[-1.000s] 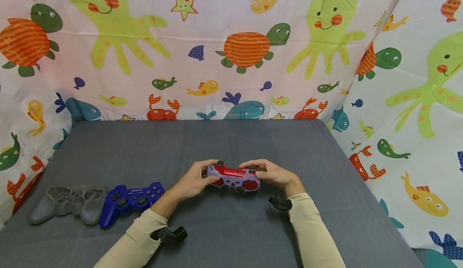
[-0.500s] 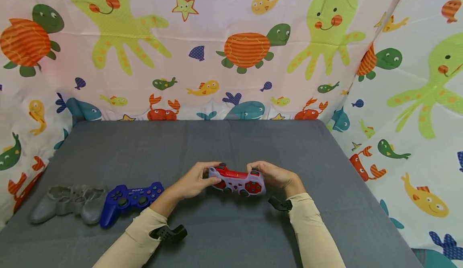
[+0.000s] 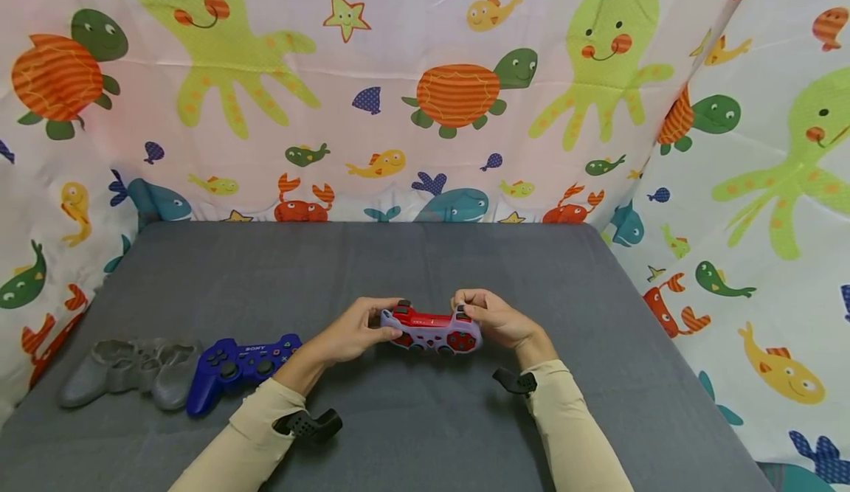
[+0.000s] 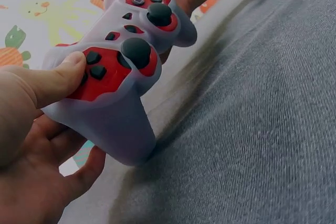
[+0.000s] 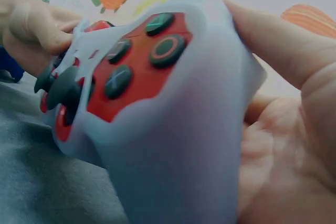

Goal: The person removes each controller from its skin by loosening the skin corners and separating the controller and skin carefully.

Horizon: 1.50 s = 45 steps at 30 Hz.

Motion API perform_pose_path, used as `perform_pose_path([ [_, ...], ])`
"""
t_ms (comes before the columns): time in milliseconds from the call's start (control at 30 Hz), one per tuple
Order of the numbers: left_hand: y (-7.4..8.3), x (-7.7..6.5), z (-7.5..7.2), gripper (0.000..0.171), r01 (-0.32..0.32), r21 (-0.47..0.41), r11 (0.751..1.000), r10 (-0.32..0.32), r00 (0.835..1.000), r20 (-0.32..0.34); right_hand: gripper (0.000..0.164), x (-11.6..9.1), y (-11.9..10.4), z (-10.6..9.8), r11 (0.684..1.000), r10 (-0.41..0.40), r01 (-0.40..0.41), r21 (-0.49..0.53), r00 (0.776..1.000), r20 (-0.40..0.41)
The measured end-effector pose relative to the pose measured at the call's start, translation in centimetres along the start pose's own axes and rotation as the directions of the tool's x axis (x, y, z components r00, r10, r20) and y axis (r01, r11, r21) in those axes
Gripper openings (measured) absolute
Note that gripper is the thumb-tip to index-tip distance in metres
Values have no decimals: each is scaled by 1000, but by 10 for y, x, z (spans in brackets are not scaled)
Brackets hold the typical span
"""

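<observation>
Red game controller (image 3: 432,320) in a translucent sleeve (image 4: 116,129), held between the left hand (image 3: 355,335), gripping its left end, and the right hand (image 3: 501,320), pinching the other. On the grey tabletop (image 3: 425,418), leftward, lie a blue Sony gamepad (image 3: 246,365) and a grey controller cover (image 3: 122,379). Sea-animal fabric (image 3: 398,42) hangs behind.

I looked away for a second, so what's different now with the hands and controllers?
The right hand has shifted on the red controller: half a second ago its thumb was hidden; now it shows over the top edge. That end has tipped up slightly. The left hand keeps its grip; the blue controller and gray cover lie undisturbed.
</observation>
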<state>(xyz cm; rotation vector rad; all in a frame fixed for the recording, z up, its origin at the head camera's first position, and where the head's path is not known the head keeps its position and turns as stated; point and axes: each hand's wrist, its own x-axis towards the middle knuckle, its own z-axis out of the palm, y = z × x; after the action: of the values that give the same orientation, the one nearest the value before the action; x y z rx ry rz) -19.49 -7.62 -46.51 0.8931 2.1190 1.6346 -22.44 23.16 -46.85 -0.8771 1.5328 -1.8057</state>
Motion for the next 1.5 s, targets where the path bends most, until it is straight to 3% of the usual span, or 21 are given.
perform_pose_path([
  [200, 1, 0, 0, 55, -3, 13, 1000, 4, 1000, -14, 16, 2, 0, 2, 998, -48, 49, 33, 998, -39],
  [333, 6, 2, 4, 53, -1, 74, 997, 7, 997, -81, 16, -2, -7, 0, 998, -68, 68, 0, 994, -82],
  [467, 12, 5, 8, 53, 31, 96, 995, -16, 988, -151, 21, -7, -15, -1, 990, -53, 32, -137, 986, -155],
  [600, 13, 6, 9, 51, 50, 76, 996, -35, 981, -191, 23, -10, -23, 3, 954, -50, -24, -299, 970, -237],
  [867, 12, 9, 12, 49, 84, 81, 993, -61, 965, -253, 23, -8, -28, 5, 925, -162, 55, -375, 952, -258],
  [1133, 10, 11, 18, 53, 167, 50, 985, -144, 941, -307, 12, -17, -33, -1, 866, -75, -96, -491, 945, -318],
  [1333, 8, 8, 17, 56, 206, 68, 976, -176, 936, -306, 20, -12, -31, 1, 875, -49, -129, -466, 935, -351],
  [1500, 11, 7, 16, 58, 218, 109, 970, -177, 937, -300, 40, -12, -32, 3, 880, 11, -192, -435, 922, -386],
])
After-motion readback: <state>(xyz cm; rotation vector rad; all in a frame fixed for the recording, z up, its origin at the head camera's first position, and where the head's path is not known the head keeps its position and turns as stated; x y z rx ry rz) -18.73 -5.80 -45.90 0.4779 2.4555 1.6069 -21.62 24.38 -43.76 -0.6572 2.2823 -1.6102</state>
